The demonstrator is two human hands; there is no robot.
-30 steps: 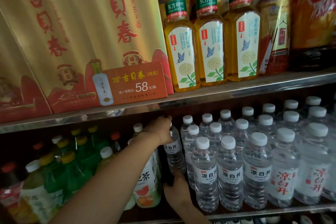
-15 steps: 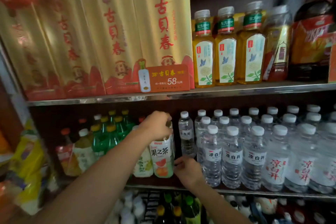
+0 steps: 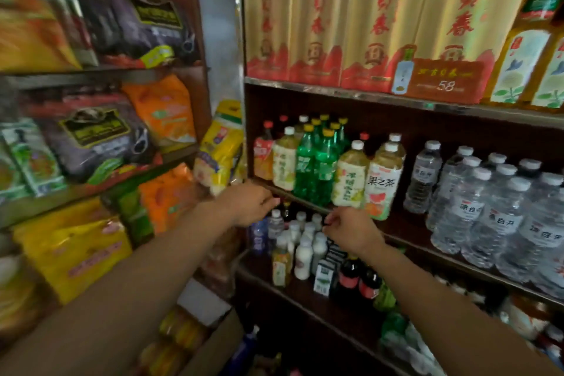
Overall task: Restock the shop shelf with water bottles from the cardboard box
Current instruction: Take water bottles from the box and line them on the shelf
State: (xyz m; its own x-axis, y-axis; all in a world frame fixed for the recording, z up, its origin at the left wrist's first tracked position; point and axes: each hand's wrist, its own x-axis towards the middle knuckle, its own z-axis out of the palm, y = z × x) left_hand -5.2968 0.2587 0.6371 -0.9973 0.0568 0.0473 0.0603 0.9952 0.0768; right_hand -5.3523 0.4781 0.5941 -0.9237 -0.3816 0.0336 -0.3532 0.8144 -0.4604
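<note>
Clear water bottles [image 3: 476, 210] with white caps and white labels stand in rows on the right part of the middle shelf [image 3: 406, 242]. One more water bottle [image 3: 422, 177] stands apart at their left, next to the tea bottles. My left hand [image 3: 250, 204] hangs in front of the shelf's left end with loosely curled fingers and holds nothing. Just below the shelf edge, in front of the tea bottles, my right hand [image 3: 351, 232] is also loosely curled and empty. Neither hand touches a bottle.
Yellow tea bottles [image 3: 381, 180] and green soda bottles [image 3: 314, 168] fill the shelf's left part. Gold gift boxes [image 3: 351, 15] stand on the shelf above, small drink bottles [image 3: 302, 250] on the one below. Snack bags [image 3: 91, 137] fill the left rack. A cardboard box [image 3: 213, 342] sits at the bottom.
Both hands have let go of the bottles and drawn back out of the shelf. The view has pulled back and swung left, bringing the snack rack into sight.
</note>
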